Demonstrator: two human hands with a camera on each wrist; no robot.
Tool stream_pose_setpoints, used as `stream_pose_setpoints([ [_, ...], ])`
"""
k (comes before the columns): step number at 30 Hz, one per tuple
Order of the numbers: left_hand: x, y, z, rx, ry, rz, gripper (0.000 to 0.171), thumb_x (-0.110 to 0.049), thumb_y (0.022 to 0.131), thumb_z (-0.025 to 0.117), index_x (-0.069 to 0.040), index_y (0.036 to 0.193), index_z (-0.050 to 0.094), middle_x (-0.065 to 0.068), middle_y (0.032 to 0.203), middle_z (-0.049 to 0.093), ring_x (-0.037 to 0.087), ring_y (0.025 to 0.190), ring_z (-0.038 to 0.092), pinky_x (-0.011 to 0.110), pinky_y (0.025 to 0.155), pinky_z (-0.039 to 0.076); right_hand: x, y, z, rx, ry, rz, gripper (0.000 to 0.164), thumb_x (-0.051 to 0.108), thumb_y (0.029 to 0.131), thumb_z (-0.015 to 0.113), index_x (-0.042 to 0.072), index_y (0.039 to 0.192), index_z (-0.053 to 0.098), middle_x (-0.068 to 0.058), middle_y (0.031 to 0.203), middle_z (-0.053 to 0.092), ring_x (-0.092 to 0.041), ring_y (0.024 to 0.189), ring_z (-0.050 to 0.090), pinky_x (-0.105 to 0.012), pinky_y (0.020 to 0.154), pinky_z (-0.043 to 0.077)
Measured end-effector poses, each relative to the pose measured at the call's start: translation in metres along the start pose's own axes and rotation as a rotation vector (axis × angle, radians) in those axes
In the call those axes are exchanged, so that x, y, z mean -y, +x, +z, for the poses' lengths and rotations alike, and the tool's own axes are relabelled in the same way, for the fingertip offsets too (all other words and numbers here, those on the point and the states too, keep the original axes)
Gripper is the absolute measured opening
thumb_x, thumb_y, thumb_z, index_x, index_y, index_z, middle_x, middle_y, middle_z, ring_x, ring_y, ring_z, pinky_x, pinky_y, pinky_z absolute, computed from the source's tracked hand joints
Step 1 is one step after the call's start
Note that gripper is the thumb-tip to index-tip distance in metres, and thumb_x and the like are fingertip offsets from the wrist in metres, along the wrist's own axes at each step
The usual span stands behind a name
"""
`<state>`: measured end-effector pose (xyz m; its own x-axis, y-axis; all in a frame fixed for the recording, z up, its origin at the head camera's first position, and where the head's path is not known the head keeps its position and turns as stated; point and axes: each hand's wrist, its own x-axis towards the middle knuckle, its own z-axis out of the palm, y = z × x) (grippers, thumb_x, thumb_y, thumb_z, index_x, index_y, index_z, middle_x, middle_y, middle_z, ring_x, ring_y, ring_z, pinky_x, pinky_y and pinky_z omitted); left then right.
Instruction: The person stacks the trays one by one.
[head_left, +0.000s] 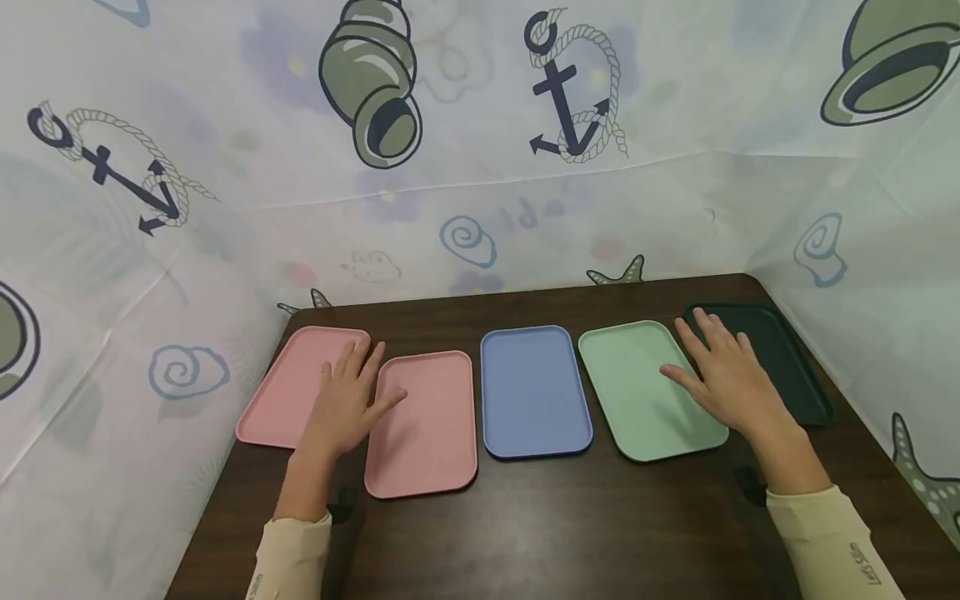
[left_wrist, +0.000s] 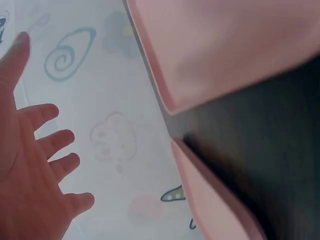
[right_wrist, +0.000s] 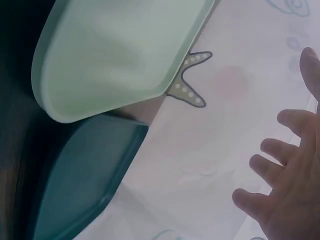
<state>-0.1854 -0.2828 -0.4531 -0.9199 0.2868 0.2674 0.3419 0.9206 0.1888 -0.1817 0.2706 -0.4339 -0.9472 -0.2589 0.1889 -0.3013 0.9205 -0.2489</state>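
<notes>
Several shallow rectangular trays lie in a row on a dark wooden table. My left hand point(head_left: 348, 404), fingers spread, hovers over the gap between the far-left pink tray point(head_left: 281, 404) and a second pink tray point(head_left: 431, 454). In the left wrist view the palm shows nothing held. A blue tray point(head_left: 534, 392) occupies the middle. To its right is a light green tray point(head_left: 637, 392), with a dark green tray point(head_left: 787, 367) beyond it. Above the inner edges of those two green trays, my right hand point(head_left: 727, 371) is spread out with nothing in it, also seen in the right wrist view.
The dark wooden table point(head_left: 555, 533) reaches toward me in front of the trays. A white sheet point(head_left: 480, 108) printed with shells, anchors and starfish hangs behind the table and along both sides.
</notes>
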Motion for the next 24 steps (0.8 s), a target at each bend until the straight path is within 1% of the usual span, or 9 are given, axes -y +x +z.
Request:
stream_pose_setpoints([
  [3, -0.006, 0.000, 0.004, -0.035, -0.004, 0.037, 0.082, -0.053, 0.090, 0.064, -0.010, 0.153, 0.034, 0.020, 0.156, 0.029, 0.039, 0.145, 0.018, 0.072, 0.105, 0.013, 0.003, 0.001, 0.001, 0.003, 0.016, 0.001, 0.081, 0.053, 0.097, 0.052, 0.005, 0.155, 0.022, -0.027, 0.157, 0.018, -0.045, 0.143, 0.017, -0.064, 0.111, 0.010],
  [5, -0.012, -0.002, 0.008, -0.069, 0.005, 0.052, 0.078, -0.048, 0.088, 0.068, -0.009, 0.150, 0.040, 0.020, 0.148, 0.040, 0.040, 0.139, 0.031, 0.070, 0.103, 0.021, 0.007, 0.001, 0.004, -0.004, 0.034, 0.006, 0.079, 0.051, 0.097, 0.054, 0.003, 0.154, 0.026, -0.029, 0.152, 0.030, -0.047, 0.136, 0.032, -0.064, 0.106, 0.024],
  [7, -0.022, -0.005, 0.013, -0.113, 0.020, 0.058, 0.070, -0.043, 0.086, 0.072, -0.009, 0.144, 0.049, 0.017, 0.135, 0.052, 0.039, 0.124, 0.045, 0.064, 0.095, 0.033, 0.012, 0.000, 0.009, -0.012, 0.072, 0.014, 0.075, 0.048, 0.097, 0.056, 0.001, 0.151, 0.034, -0.028, 0.139, 0.047, -0.045, 0.122, 0.049, -0.061, 0.095, 0.040],
  [9, -0.036, -0.007, 0.020, -0.147, 0.018, 0.050, 0.059, -0.037, 0.085, 0.075, -0.009, 0.135, 0.059, 0.013, 0.116, 0.060, 0.034, 0.105, 0.055, 0.055, 0.082, 0.040, 0.020, -0.001, 0.017, -0.013, 0.132, 0.033, 0.068, 0.045, 0.097, 0.058, 0.000, 0.145, 0.044, -0.024, 0.121, 0.061, -0.038, 0.103, 0.062, -0.054, 0.076, 0.050],
  [11, -0.053, -0.009, 0.027, -0.162, 0.001, 0.039, 0.047, -0.033, 0.085, 0.076, -0.010, 0.125, 0.067, 0.008, 0.099, 0.064, 0.028, 0.087, 0.058, 0.048, 0.071, 0.042, 0.032, -0.002, 0.027, 0.001, 0.203, 0.053, 0.059, 0.043, 0.097, 0.059, 0.001, 0.138, 0.054, -0.015, 0.103, 0.069, -0.028, 0.083, 0.066, -0.045, 0.062, 0.051],
  [14, -0.081, -0.013, 0.038, -0.139, -0.071, 0.016, 0.032, -0.027, 0.085, 0.076, -0.010, 0.112, 0.073, 0.002, 0.080, 0.064, 0.020, 0.070, 0.056, 0.039, 0.062, 0.042, 0.052, -0.003, 0.045, 0.058, 0.308, 0.080, 0.046, 0.037, 0.096, 0.063, 0.003, 0.126, 0.065, -0.002, 0.084, 0.070, -0.014, 0.066, 0.061, -0.035, 0.054, 0.045],
  [19, -0.118, -0.018, 0.054, -0.075, -0.159, -0.042, 0.023, -0.026, 0.085, 0.076, -0.011, 0.103, 0.077, -0.005, 0.065, 0.057, 0.011, 0.057, 0.048, 0.030, 0.055, 0.041, 0.079, -0.006, 0.072, 0.174, 0.374, 0.108, 0.038, 0.032, 0.092, 0.067, 0.003, 0.118, 0.069, 0.006, 0.068, 0.061, -0.010, 0.058, 0.052, -0.032, 0.052, 0.042],
  [22, -0.129, -0.021, 0.061, -0.040, -0.149, -0.072, 0.021, -0.029, 0.086, 0.074, -0.013, 0.099, 0.078, -0.008, 0.061, 0.053, 0.010, 0.056, 0.048, 0.029, 0.054, 0.041, 0.089, -0.008, 0.082, 0.201, 0.356, 0.137, 0.038, 0.030, 0.090, 0.070, 0.003, 0.117, 0.070, 0.006, 0.063, 0.057, -0.011, 0.057, 0.050, -0.032, 0.051, 0.040],
  [24, -0.134, -0.021, 0.064, -0.015, -0.144, -0.087, 0.021, -0.030, 0.086, 0.073, -0.013, 0.097, 0.078, -0.007, 0.062, 0.055, 0.011, 0.058, 0.051, 0.030, 0.054, 0.044, 0.094, -0.009, 0.085, 0.205, 0.333, 0.154, 0.041, 0.030, 0.089, 0.071, 0.001, 0.117, 0.070, 0.005, 0.064, 0.059, -0.012, 0.059, 0.052, -0.033, 0.051, 0.041],
])
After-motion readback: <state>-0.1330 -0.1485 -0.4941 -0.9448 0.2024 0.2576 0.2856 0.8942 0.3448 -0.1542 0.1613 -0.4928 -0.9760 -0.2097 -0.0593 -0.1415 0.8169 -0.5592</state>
